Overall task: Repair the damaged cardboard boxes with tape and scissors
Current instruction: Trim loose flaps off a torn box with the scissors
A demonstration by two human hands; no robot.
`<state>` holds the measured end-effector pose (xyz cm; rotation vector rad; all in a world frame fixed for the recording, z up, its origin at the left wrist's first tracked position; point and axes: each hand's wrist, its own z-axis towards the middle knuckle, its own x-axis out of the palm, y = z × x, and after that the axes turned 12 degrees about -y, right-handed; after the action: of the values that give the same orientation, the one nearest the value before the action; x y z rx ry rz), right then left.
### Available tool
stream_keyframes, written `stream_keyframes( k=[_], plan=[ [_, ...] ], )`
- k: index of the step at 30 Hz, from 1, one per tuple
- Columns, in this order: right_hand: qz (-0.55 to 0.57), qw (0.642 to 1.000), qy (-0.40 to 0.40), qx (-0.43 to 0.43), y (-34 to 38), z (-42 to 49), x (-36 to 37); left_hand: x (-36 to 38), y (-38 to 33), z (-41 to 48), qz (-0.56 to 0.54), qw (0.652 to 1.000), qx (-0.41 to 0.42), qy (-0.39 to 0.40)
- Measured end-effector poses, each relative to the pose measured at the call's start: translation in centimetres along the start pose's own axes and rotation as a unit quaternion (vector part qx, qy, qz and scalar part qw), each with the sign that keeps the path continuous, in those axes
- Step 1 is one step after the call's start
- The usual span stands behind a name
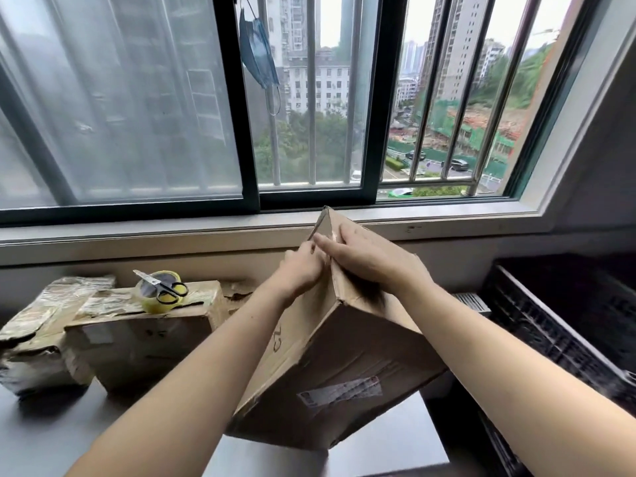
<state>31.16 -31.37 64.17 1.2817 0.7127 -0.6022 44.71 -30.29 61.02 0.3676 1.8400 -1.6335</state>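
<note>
Brown cardboard sits under both your hands: your left hand (303, 266) pinches the top corner edge of the tilted box (330, 339), your right hand (368, 259) lies flat beside it. Its long side runs up, away from you. Tape roll (156, 297) and scissors (161, 285) wait left, nearer your left hand, on another crumpled box (144, 335) on the bench (69, 428).

The box (344, 356) held up in the middle is plain brown card with dark printed letters on one side and a white label with small red and dark print on another. The box (144, 339) toward the table's left edge is the same brown, streaked with shiny clear tape. On it sits a yellow tape roll (161, 294), topped by scissors (161, 285) with silver blades and black handles. The table (51, 435) is dark grey. A crate (568, 321) at the right is black. A blue mask (258, 53) hangs at the black-framed window (247, 132).
</note>
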Motion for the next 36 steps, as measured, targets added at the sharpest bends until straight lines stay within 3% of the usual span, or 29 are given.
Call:
stream_keyframes(
  k=[5,9,14,18,20,24,30,33,36],
  plan=[
    [0.1,0.993,-0.002,0.059,-2.7,-0.1,-3.0,2.7,2.0,-0.9,0.093,0.991,-0.059,0.075],
    [-0.008,0.991,-0.034,0.132,-6.1,-0.4,-5.1,5.1,5.1,-1.0,0.13,0.981,-0.107,0.101],
    [-0.232,0.959,-0.076,0.147,-10.0,-2.2,-6.4,6.3,8.5,-0.7,0.144,0.971,-0.178,0.066],
    [-0.292,0.936,-0.084,0.176,-13.2,-3.3,-6.3,7.6,9.0,-0.7,0.168,0.968,-0.187,0.009],
    [-0.302,0.93,-0.088,0.188,-14.4,-3.7,-5.9,8.2,9.4,-0.5,0.156,0.965,-0.211,-0.022],
    [-0.289,0.927,-0.117,0.207,-16.5,-4.3,-5.2,8.9,10.6,0.3,0.111,0.968,-0.225,-0.003],
    [-0.26,0.938,-0.04,0.227,-17.9,-4.9,-0.1,7.0,10.3,-0.5,0.221,0.95,-0.197,-0.1],
    [-0.255,0.943,-0.001,0.214,-19.0,-5.4,3.9,6.1,11.7,-1.1,0.271,0.94,-0.184,-0.098],
    [-0.284,0.938,-0.011,0.199,-18.9,-5.1,6.3,6.7,13.0,-1.7,0.297,0.937,-0.165,-0.084]
  ],
)
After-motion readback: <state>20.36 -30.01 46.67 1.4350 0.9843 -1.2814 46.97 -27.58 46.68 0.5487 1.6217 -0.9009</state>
